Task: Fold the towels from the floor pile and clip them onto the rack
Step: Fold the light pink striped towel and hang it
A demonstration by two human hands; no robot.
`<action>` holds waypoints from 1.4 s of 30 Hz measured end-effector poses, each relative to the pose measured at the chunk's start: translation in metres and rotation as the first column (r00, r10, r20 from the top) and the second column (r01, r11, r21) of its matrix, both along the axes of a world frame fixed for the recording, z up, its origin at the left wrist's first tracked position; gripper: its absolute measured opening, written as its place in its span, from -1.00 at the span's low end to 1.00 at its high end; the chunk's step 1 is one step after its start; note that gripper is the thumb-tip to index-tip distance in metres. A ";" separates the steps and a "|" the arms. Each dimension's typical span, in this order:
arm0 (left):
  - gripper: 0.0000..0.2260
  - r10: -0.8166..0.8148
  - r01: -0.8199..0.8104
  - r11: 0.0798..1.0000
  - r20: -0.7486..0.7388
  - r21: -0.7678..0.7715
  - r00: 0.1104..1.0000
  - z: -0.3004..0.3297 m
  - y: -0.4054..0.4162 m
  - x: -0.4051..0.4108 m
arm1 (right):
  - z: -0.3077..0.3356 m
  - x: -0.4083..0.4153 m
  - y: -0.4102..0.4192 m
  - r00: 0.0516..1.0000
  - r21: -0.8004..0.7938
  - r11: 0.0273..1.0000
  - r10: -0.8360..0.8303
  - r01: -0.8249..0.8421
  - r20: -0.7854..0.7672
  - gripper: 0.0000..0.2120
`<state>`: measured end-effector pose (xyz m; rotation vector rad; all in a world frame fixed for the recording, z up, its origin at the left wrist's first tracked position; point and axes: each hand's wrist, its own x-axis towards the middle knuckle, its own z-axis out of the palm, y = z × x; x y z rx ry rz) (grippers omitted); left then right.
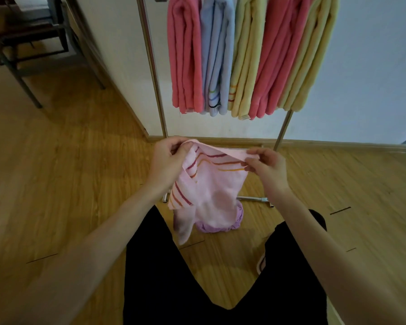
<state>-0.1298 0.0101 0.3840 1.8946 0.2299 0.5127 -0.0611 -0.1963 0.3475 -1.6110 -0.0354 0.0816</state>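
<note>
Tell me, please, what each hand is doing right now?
Left hand: grips the pink striped towel.
Right hand: pinches the same towel's top edge.

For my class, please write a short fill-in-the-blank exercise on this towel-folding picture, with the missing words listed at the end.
1. Both hands, the left hand and the right hand, hold the top edge of a pale ____ striped towel.
2. On the floor beneath it lies a crumpled ____ towel.
3. The towel hanging leftmost on the rack is ____.
4. The floor is made of ____.

Missing words: pink; purple; red; wood
</note>
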 end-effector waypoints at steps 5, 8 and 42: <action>-0.87 0.043 -0.044 0.998 -0.030 -0.033 0.999 0.010 -0.001 -0.004 | -0.026 -0.019 0.003 0.960 -0.277 0.947 0.218 -0.164 0.174 -0.78; -0.88 0.052 -0.054 0.997 -0.043 -0.051 0.998 0.014 0.000 -0.005 | -0.039 -0.025 0.008 0.921 -0.399 0.909 0.253 -0.122 0.295 -0.92; -0.88 0.077 -0.069 0.991 -0.074 0.111 0.994 0.030 -0.020 0.016 | -0.043 -0.042 0.037 0.798 -0.411 0.848 0.486 -0.333 0.356 -0.85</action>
